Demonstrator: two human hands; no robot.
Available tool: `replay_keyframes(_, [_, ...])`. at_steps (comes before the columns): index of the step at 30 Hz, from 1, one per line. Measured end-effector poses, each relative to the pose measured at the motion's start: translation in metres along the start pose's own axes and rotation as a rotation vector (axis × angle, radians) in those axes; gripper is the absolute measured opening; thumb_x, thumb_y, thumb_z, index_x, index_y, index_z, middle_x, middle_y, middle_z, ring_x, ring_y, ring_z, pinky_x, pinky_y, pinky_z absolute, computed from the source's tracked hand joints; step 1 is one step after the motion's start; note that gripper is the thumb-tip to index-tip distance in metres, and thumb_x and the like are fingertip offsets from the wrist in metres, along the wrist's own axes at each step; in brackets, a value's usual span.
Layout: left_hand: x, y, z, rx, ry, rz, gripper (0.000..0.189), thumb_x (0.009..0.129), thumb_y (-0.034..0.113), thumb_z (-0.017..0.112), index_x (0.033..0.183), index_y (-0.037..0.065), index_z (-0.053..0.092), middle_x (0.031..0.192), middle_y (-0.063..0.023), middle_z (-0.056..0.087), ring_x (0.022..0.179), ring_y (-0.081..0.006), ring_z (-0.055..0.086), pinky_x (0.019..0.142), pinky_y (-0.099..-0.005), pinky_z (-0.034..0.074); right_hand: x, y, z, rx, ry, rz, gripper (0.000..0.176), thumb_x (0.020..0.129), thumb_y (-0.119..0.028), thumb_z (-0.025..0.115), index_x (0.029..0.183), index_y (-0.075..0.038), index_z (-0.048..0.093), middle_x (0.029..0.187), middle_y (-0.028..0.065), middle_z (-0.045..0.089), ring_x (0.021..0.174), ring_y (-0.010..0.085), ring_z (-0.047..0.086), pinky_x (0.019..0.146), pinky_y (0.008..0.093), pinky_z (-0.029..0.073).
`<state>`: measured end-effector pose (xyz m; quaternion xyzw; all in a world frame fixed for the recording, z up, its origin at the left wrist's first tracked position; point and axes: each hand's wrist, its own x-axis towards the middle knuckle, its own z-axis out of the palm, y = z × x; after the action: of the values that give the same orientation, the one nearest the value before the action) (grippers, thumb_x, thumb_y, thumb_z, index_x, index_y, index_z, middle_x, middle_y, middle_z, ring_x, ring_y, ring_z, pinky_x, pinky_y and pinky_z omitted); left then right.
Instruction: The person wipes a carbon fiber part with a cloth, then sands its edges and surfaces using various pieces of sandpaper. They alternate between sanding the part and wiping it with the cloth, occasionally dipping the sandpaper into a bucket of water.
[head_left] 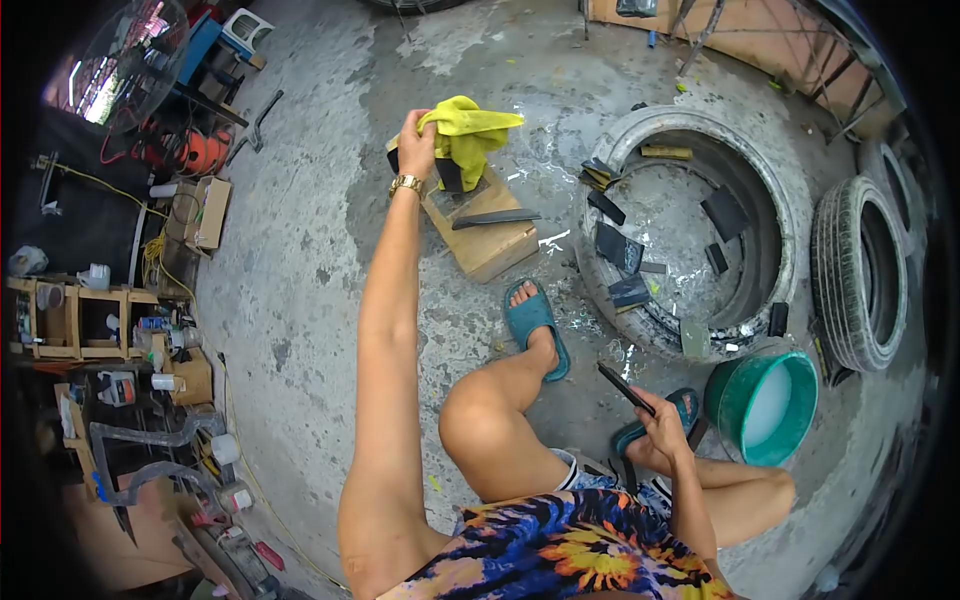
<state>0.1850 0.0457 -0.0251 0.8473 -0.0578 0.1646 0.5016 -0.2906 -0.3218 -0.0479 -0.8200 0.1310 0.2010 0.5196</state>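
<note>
My left hand (417,146) is stretched far forward, its fingers closed on a yellow-green cloth (467,138). The cloth hangs over the far end of a wooden block (492,248), where a dark piece partly shows beneath it. A flat black strip (495,218) lies across the near part of the block. Close to my body, my right hand (662,425) holds a slim black object (625,387), angled up and to the left; its exact kind is unclear.
Right of the block lies a big tire ring (786,215) with dark pieces in and on it. A green bucket (727,405) of cloudy liquid stands nearer, with another tire (832,270) behind. Cluttered shelves (85,352) and a fan (135,60) line the left.
</note>
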Motion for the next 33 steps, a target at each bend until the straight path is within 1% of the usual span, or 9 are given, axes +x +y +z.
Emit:
replay_keyframes(1, [0.001, 0.0, -0.003, -0.014, 0.032, 0.005, 0.018, 0.092, 0.014, 0.054, 0.106, 0.004, 0.058, 0.095, -0.0054, 0.065, 0.089, -0.0158, 0.062, 0.078, -0.0314, 0.05, 0.001, 0.004, 0.001, -0.022, 0.02, -0.058, 0.04, 0.083, 0.003, 0.059, 0.122, -0.006, 0.06, 0.112, 0.0218, 0.064, 0.105, 0.0337, 0.062, 0.089, 0.0333, 0.046])
replay_keyframes(3, [-0.002, 0.006, -0.009, -0.367, -0.01, -0.29, 0.016, 0.096, 0.016, 0.05, 0.109, 0.007, 0.053, 0.1, -0.006, 0.063, 0.092, -0.0171, 0.062, 0.079, -0.0358, 0.053, 0.0, 0.005, 0.002, -0.036, 0.03, -0.061, 0.04, 0.083, 0.003, 0.059, 0.122, -0.007, 0.06, 0.112, 0.0219, 0.064, 0.105, 0.0338, 0.062, 0.089, 0.0334, 0.046])
replay_keyframes(6, [-0.008, 0.016, -0.014, -0.623, 0.027, -0.353, 0.016, 0.099, 0.016, 0.044, 0.113, 0.01, 0.046, 0.108, -0.0082, 0.061, 0.097, -0.0217, 0.063, 0.082, -0.0431, 0.055, -0.003, 0.004, 0.004, -0.046, 0.036, -0.054, 0.041, 0.083, 0.002, 0.059, 0.123, -0.007, 0.06, 0.112, 0.022, 0.064, 0.105, 0.0338, 0.062, 0.089, 0.0335, 0.046])
replay_keyframes(14, [-0.002, 0.038, -0.026, -1.088, 0.01, -0.21, 0.016, 0.1, 0.017, 0.042, 0.115, 0.011, 0.041, 0.117, -0.0111, 0.058, 0.104, -0.0274, 0.062, 0.081, -0.0458, 0.056, -0.014, 0.003, 0.009, -0.06, 0.055, -0.089, 0.04, 0.083, 0.001, 0.058, 0.122, -0.006, 0.06, 0.112, 0.0216, 0.064, 0.104, 0.0333, 0.062, 0.089, 0.0334, 0.046])
replay_keyframes(21, [-0.014, 0.13, -0.038, -1.024, -0.101, -0.043, 0.019, 0.098, 0.016, 0.048, 0.115, 0.008, 0.042, 0.115, -0.0122, 0.058, 0.102, -0.0254, 0.062, 0.082, -0.0447, 0.057, -0.015, 0.018, 0.012, 0.077, 0.133, 0.007, 0.049, 0.084, -0.001, 0.059, 0.132, -0.008, 0.051, 0.125, 0.0184, 0.059, 0.115, 0.0308, 0.057, 0.095, 0.0325, 0.043])
replay_keyframes(23, [-0.024, 0.158, -0.035, -1.014, -0.136, -0.035, 0.019, 0.099, 0.015, 0.047, 0.116, 0.008, 0.042, 0.114, -0.0119, 0.058, 0.1, -0.0247, 0.062, 0.081, -0.0432, 0.058, -0.015, -0.004, 0.007, 0.285, 0.094, -0.092, 0.049, 0.087, -0.006, 0.06, 0.134, -0.005, 0.048, 0.119, 0.0103, 0.061, 0.108, 0.0176, 0.057, 0.093, 0.0283, 0.042])
replay_keyframes(26, [-0.047, 0.199, -0.047, -0.879, -0.001, 0.003, 0.015, 0.099, 0.013, 0.046, 0.112, 0.006, 0.045, 0.112, -0.0107, 0.059, 0.101, -0.0232, 0.062, 0.081, -0.04, 0.058, -0.011, -0.055, 0.003, 0.588, 0.075, -0.046, 0.049, 0.088, -0.01, 0.062, 0.135, -0.004, 0.048, 0.114, 0.0075, 0.061, 0.101, 0.0128, 0.056, 0.089, 0.0265, 0.043])
replay_keyframes(30, [-0.082, 0.235, -0.047, -0.872, 0.045, 0.016, 0.017, 0.099, 0.015, 0.048, 0.112, 0.006, 0.044, 0.11, -0.0096, 0.057, 0.095, -0.0208, 0.063, 0.072, -0.0364, 0.06, 0.025, -0.117, 0.014, 0.945, -0.076, -0.398, 0.062, 0.088, -0.012, 0.063, 0.143, -0.005, 0.037, 0.117, 0.009, 0.059, 0.098, 0.0133, 0.057, 0.084, 0.0272, 0.045])
replay_keyframes(33, [-0.112, 0.254, -0.047, -0.873, 0.07, -0.015, 0.018, 0.099, 0.016, 0.048, 0.113, 0.006, 0.043, 0.112, -0.0102, 0.057, 0.096, -0.0208, 0.062, 0.074, -0.0377, 0.059, 0.048, -0.175, 0.04, 1.084, -0.07, -0.609, 0.072, 0.088, -0.01, 0.062, 0.149, -0.008, 0.024, 0.144, 0.0084, 0.038, 0.108, 0.0154, 0.057, 0.087, 0.0307, 0.049])
